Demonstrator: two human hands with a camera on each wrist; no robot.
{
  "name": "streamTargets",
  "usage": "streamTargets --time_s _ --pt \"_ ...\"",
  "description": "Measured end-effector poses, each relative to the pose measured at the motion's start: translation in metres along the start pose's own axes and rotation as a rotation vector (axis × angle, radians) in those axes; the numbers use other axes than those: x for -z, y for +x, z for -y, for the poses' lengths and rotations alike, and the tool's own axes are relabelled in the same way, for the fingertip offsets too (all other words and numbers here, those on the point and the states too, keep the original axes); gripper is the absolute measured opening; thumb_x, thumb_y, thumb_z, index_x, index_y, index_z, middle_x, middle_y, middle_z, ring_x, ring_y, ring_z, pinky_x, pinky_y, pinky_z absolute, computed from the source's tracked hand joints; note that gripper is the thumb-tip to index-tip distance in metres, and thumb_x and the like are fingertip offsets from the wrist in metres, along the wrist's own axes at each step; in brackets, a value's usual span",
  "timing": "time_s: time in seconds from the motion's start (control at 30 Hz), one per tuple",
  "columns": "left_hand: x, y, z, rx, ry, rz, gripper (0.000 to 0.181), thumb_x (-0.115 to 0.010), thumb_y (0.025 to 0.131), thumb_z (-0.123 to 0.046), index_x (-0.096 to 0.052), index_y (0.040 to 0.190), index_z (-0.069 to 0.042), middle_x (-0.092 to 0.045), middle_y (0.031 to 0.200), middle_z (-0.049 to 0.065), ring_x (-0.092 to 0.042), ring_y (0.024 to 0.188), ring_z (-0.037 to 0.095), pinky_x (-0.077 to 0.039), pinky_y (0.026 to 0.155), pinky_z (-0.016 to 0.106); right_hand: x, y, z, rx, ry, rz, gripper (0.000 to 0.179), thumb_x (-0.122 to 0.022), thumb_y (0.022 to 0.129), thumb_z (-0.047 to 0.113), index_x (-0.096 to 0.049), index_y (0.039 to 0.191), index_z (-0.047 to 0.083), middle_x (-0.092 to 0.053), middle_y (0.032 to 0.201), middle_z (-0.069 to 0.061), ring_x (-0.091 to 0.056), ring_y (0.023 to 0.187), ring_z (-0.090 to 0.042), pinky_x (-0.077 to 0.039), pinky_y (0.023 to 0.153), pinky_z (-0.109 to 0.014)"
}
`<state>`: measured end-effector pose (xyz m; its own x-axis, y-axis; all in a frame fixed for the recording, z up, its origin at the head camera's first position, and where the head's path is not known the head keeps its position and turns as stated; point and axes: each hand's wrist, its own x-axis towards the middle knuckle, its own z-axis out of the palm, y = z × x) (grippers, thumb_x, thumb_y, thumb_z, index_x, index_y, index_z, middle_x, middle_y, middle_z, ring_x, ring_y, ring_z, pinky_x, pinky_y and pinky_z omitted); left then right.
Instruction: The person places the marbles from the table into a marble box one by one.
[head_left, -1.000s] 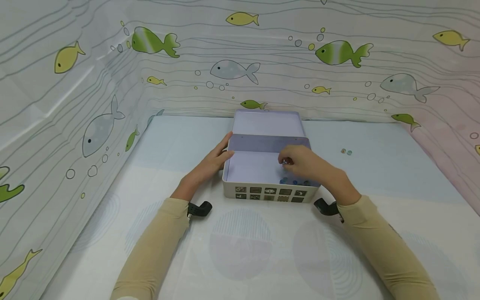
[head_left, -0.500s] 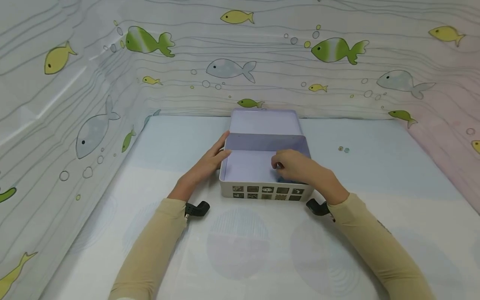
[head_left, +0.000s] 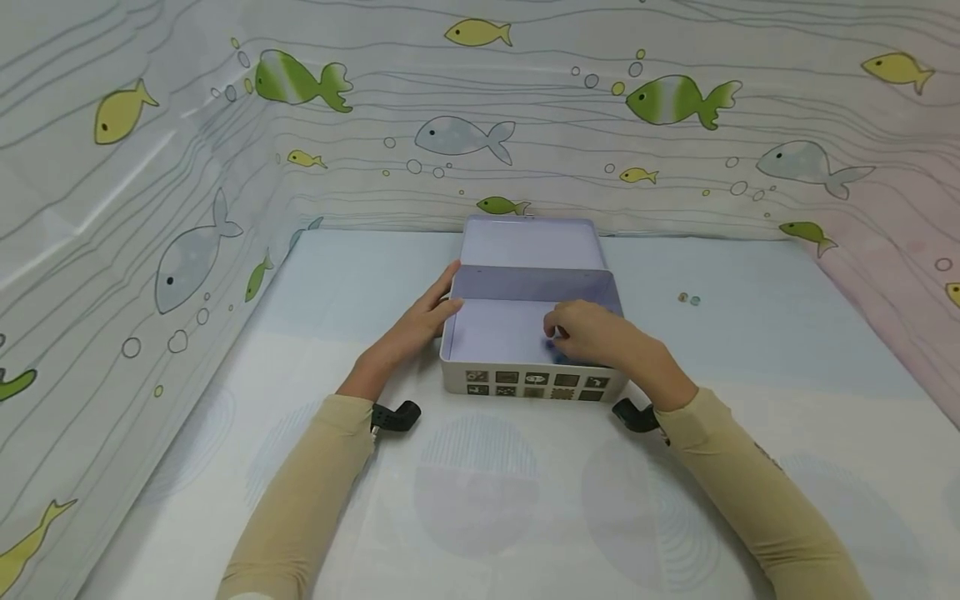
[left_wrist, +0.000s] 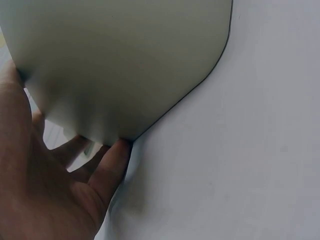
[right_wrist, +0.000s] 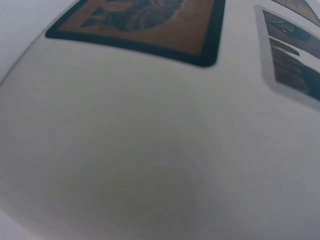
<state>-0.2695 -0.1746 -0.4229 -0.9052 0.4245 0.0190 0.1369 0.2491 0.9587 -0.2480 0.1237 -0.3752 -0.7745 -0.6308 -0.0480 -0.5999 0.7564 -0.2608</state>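
A white metal box (head_left: 525,379) with picture squares on its front stands with its lid (head_left: 531,243) tipped back. My left hand (head_left: 420,321) holds the box's left side, thumb at the rim; in the left wrist view its fingertips (left_wrist: 120,150) press the outer wall. Inside the box, my right hand (head_left: 588,329) reaches low over the floor at the right, fingers curled with tips down. Small blue glassy pieces (head_left: 564,357) lie beneath it, mostly hidden. I cannot tell whether its fingertips pinch one. In the right wrist view only the box's printed wall (right_wrist: 150,125) shows.
Two small round glassy pieces, one brownish (head_left: 682,297) and one bluish (head_left: 695,301), lie on the table (head_left: 480,500) right of the box. Behind the table rises a fish-printed cloth (head_left: 360,192), which also runs along the left and right sides.
My right hand has shifted left and lower inside the box, now covering more of the blue pieces; over the last half second it barely moves. My left hand stays at the box's side.
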Motion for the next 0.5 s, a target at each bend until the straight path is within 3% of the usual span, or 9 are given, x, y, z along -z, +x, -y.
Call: streamTargets --time_s 0.13,0.37,0.5 --pt "-0.002 -0.001 -0.007 0.009 -0.008 0.006 0.067 -0.045 0.106 -0.037 -0.004 0.158 -0.043 -0.003 0.169 -0.003 -0.017 0.154 0.03 -0.031 0.117 0.058 -0.002 -0.001 -0.002 -0.013 -0.024 -0.011 0.014 -0.065 0.093 0.008 -0.075 0.102 0.009 -0.072 0.101 -0.005 -0.061 0.082 -0.016 -0.054 0.074 -0.033" --pt "-0.003 -0.013 -0.033 0.041 -0.018 0.023 0.069 -0.044 0.107 -0.028 -0.003 0.161 -0.031 -0.001 0.169 0.007 -0.016 0.154 0.035 -0.029 0.117 0.06 -0.002 -0.002 -0.005 -0.004 -0.007 -0.09 0.016 -0.064 0.092 0.007 -0.074 0.104 0.008 -0.071 0.1 -0.005 -0.062 0.083 -0.016 -0.054 0.073 -0.033" --pt "-0.003 -0.016 -0.036 0.042 0.002 0.026 0.068 -0.043 0.107 -0.027 -0.002 0.161 -0.028 -0.001 0.169 0.009 -0.017 0.154 0.036 -0.031 0.116 0.06 0.0 -0.002 -0.006 -0.028 -0.022 -0.144 0.019 -0.062 0.092 0.009 -0.072 0.108 0.007 -0.069 0.098 -0.004 -0.062 0.084 -0.018 -0.054 0.074 -0.034"
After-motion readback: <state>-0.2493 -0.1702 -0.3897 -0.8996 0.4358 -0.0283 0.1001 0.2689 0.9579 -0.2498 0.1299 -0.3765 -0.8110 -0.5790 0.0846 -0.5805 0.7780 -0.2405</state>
